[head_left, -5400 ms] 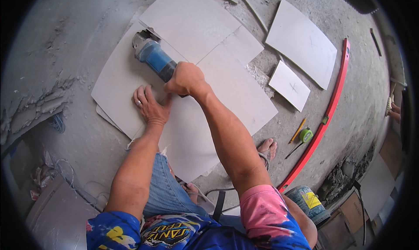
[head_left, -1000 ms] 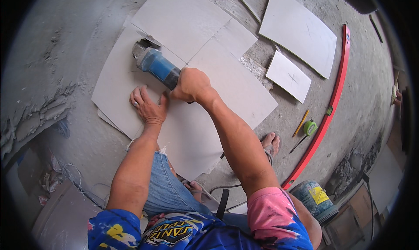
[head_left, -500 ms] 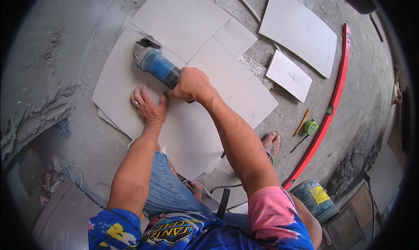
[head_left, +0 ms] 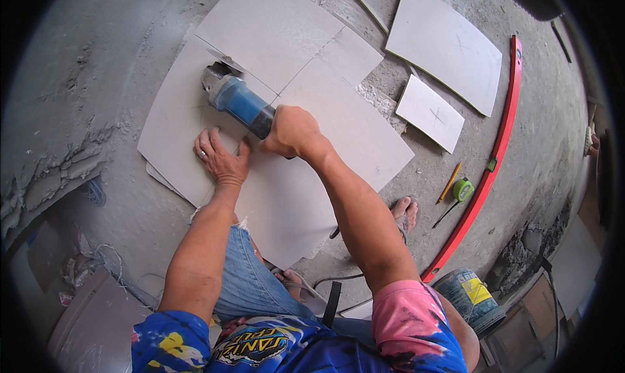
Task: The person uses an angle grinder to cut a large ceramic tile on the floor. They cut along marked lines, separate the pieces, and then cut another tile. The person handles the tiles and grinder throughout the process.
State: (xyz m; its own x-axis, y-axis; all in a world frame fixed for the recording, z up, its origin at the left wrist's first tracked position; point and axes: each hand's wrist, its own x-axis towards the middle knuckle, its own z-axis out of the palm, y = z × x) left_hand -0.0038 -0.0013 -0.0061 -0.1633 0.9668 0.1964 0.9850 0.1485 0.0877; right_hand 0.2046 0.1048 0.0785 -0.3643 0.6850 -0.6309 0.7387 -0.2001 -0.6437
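A blue angle grinder (head_left: 242,102) is gripped at its black rear end by my right hand (head_left: 291,132). Its disc (head_left: 224,60) lies over a straight dark line on the large pale tile (head_left: 351,122) below. Fingers spread, my left hand (head_left: 221,157) rests flat on that tile, on the near side of the grinder and to the left of my right hand. Another line crosses the tile farther right. Whether the disc is spinning or biting into the tile, I cannot tell.
Right of the tile lie a big pale tile piece (head_left: 449,44) and a smaller marked one (head_left: 431,114). A long red spirit level (head_left: 504,135), a yellow pencil (head_left: 449,183) and a green tape measure (head_left: 463,190) are on the concrete floor. A bucket (head_left: 470,298) stands lower right.
The grinder has shifted slightly right and toward me along the line, my right hand moving with it. My left hand has stayed in place.
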